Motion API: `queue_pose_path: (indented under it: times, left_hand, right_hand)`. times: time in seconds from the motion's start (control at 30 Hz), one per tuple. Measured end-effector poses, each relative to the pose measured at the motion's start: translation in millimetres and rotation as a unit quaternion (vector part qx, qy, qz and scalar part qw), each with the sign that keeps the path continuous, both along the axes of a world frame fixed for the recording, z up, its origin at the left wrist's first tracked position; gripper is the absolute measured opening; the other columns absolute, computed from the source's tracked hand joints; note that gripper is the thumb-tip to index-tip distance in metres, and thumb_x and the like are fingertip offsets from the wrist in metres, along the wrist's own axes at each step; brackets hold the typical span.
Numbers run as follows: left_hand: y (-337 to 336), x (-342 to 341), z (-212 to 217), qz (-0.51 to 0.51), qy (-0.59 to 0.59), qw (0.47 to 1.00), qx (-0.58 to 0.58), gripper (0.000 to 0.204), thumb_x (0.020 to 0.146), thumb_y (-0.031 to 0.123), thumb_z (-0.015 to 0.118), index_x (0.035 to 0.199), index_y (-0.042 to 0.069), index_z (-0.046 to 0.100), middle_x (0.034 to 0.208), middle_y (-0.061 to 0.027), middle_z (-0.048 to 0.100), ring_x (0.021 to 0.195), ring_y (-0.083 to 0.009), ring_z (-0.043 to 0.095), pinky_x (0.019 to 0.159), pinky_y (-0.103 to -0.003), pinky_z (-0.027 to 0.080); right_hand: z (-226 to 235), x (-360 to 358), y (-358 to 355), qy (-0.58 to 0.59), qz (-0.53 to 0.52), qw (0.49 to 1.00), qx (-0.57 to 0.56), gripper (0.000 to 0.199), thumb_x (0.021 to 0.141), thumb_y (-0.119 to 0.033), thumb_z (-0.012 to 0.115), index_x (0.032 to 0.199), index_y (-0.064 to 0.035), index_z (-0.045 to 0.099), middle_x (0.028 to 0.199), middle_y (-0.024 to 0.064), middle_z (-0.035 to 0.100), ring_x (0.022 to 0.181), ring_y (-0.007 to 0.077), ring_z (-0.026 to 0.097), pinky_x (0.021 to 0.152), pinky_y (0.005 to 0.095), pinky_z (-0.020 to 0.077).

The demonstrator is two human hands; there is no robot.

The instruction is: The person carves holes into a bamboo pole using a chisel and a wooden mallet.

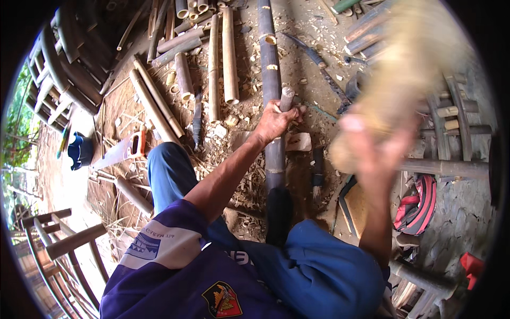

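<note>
My left hand (279, 121) is closed around the round wooden handle of a chisel (287, 97), held upright over a dark bamboo pole (270, 80). The chisel's blade is hidden below my fist. Pale notches show along the pole's upper face, and its near end runs between my legs. My right hand (374, 146), smeared by motion, is raised to the right around a pale wooden mallet (411, 58), which is blurred too and looks large and close. A pale block (298, 142) lies beside the pole, just below my left hand.
Cut bamboo lengths (229, 58) lie at the far left amid shavings. A handsaw (123, 149) and a dark blue container (81, 151) are to the left. A long knife (305, 49) lies right of the pole. Bamboo frames (69, 239) stand at left; a red-and-black bag (417, 204) sits right.
</note>
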State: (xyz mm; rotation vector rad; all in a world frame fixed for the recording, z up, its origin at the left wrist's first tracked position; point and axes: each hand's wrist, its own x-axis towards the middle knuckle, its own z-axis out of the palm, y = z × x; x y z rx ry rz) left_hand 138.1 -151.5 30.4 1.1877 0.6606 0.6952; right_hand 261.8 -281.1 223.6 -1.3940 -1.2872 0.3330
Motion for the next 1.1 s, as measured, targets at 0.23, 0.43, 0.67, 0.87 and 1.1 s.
queue_pose_path:
  times: [0.23, 0.43, 0.67, 0.87, 1.1]
  left_hand:
    - [-44.2, -1.5, -4.6, -0.015, -0.038, 0.946, 0.321, 0.025, 0.077, -0.004, 0.059, 0.100, 0.004, 0.067, 0.097, -0.0111, 0.069, 0.096, -0.0246, 0.066, 0.086, -0.039, 0.053]
    - [43.4, -39.7, 2.7, 0.199, 0.253, 0.921, 0.218, 0.039, 0.086, 0.041, 0.072, 0.084, 0.003, 0.066, 0.069, -0.0090, 0.066, 0.054, -0.0166, 0.061, 0.048, -0.033, 0.053]
    - [-0.1, -51.1, -52.8, -0.031, 0.459, 0.877, 0.139, 0.045, 0.077, 0.042, 0.077, 0.095, 0.001, 0.073, 0.084, -0.0164, 0.072, 0.074, -0.0252, 0.070, 0.069, -0.039, 0.057]
    - [2.4, -91.8, -85.6, -0.141, 0.442, 0.862, 0.206, 0.028, 0.076, 0.030, 0.076, 0.087, 0.004, 0.073, 0.067, -0.0113, 0.069, 0.058, -0.0220, 0.067, 0.055, -0.036, 0.055]
    - [-12.0, -147.0, -102.3, -0.286, 0.417, 0.772, 0.385, 0.058, 0.074, 0.041, 0.078, 0.125, 0.017, 0.063, 0.108, -0.0088, 0.068, 0.100, -0.0291, 0.067, 0.083, -0.043, 0.056]
  right_hand:
    - [-46.8, 23.5, -17.9, -0.203, 0.138, 0.911, -0.331, 0.078, 0.076, -0.024, 0.074, 0.137, 0.0060, 0.035, 0.108, 0.0281, 0.064, 0.101, 0.0393, 0.066, 0.089, 0.0436, 0.0511]
    - [-53.8, 59.4, -49.1, 0.125, -0.062, 0.971, -0.195, 0.078, 0.080, -0.016, 0.074, 0.142, 0.0061, 0.032, 0.122, 0.0153, 0.055, 0.105, 0.0217, 0.057, 0.093, 0.0335, 0.0462]
    - [-199.1, 77.7, -54.0, 0.206, -0.153, 0.926, -0.279, 0.073, 0.074, -0.024, 0.076, 0.130, 0.0074, 0.041, 0.126, 0.0224, 0.056, 0.117, 0.0312, 0.056, 0.099, 0.0398, 0.0417]
    - [-266.2, 78.3, -83.6, -0.080, -0.241, 0.846, -0.469, 0.075, 0.075, -0.027, 0.076, 0.133, 0.0032, 0.038, 0.129, 0.0312, 0.052, 0.115, 0.0460, 0.055, 0.099, 0.0486, 0.0432]
    - [-225.6, 37.7, -116.5, -0.187, -0.215, 0.856, -0.432, 0.058, 0.081, -0.016, 0.066, 0.132, -0.0007, 0.043, 0.127, 0.0299, 0.046, 0.120, 0.0456, 0.046, 0.098, 0.0510, 0.0416]
